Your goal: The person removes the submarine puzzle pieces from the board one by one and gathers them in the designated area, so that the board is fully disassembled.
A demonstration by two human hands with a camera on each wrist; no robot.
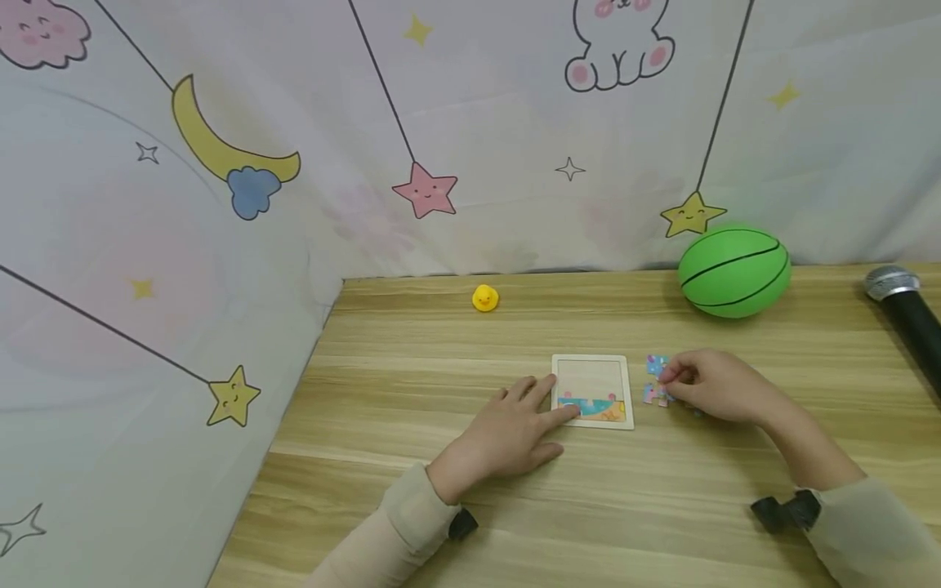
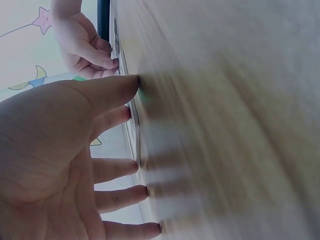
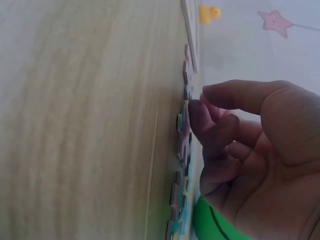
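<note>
A square jigsaw tray (image 1: 592, 358) with a pale frame lies flat on the table, with a strip of blue and orange pieces (image 1: 597, 408) along its near side. My left hand (image 1: 507, 429) rests at the tray's left side, fingers spread; one fingertip touches the pieces in it. Right of the tray lie loose puzzle pieces (image 1: 651, 394), blue and pink. Over them is my right hand (image 1: 716, 388), thumb and forefinger close together and the other fingers curled. In the right wrist view the fingertips are beside the pieces (image 3: 184, 132); whether a piece is pinched is unclear.
A yellow rubber duck (image 1: 485, 299) sits near the table's back edge. Behind my right hand is a green ball (image 1: 735, 272). A black microphone (image 1: 912, 318) lies at the far right. A printed cloth (image 1: 507, 114) hangs behind the wooden table (image 1: 397, 367).
</note>
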